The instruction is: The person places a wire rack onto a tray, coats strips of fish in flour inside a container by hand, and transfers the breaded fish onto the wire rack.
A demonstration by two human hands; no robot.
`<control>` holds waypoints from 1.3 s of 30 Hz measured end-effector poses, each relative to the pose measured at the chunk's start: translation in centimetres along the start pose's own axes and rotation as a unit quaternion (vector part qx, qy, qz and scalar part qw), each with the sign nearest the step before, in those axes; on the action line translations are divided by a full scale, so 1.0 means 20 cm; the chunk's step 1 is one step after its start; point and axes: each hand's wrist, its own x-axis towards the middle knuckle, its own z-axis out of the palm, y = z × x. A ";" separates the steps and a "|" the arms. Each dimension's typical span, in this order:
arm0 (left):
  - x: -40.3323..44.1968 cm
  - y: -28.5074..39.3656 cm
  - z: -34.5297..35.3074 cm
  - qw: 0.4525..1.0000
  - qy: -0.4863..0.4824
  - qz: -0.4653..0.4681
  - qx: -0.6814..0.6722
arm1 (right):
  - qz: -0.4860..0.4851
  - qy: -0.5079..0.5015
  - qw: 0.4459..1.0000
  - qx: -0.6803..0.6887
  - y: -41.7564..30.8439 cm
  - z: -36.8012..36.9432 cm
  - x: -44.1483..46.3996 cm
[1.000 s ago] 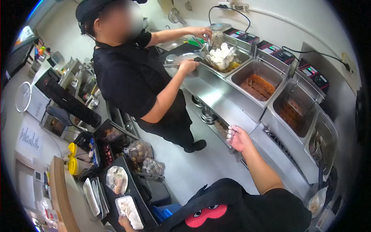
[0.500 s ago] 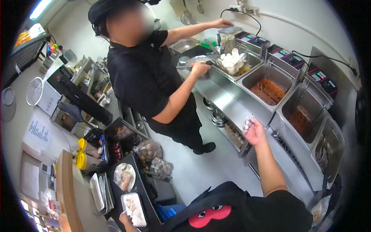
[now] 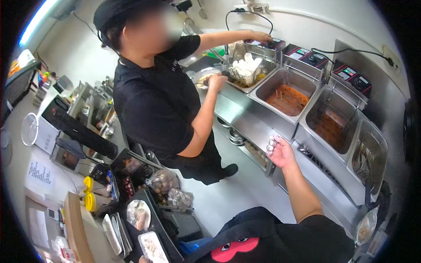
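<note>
My right hand (image 3: 280, 151) is raised over the aisle in front of the steel fryer counter, with white powder on its fingers. They are loosely curled and apart, with nothing visible in them. At the bottom left, my left hand (image 3: 144, 259) is at the near side of a white tray (image 3: 152, 247) holding pale, powdery contents; most of it is cut off, but it seems to grip the rim. Beside the tray lies a plastic-wrapped plate of food (image 3: 138, 215).
A co-worker (image 3: 158, 92) stands across the aisle, one hand by a fryer basket (image 3: 245, 72) with white pieces. Fryer vats with reddish-brown liquid (image 3: 287, 100) line the right. Bagged produce (image 3: 162, 180), yellow-lidded tubs (image 3: 91, 202) and stacked trays (image 3: 115, 234) stand left.
The view has shifted. The co-worker's far hand has gone from a clear container's lid to the leftmost fryer control box. My right hand's fingers have uncurled slightly.
</note>
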 end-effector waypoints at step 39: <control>-0.39 -0.24 -0.23 0.946 0.010 0.202 0.252 | 0.316 -0.588 0.464 -0.583 2.53 0.96 -0.38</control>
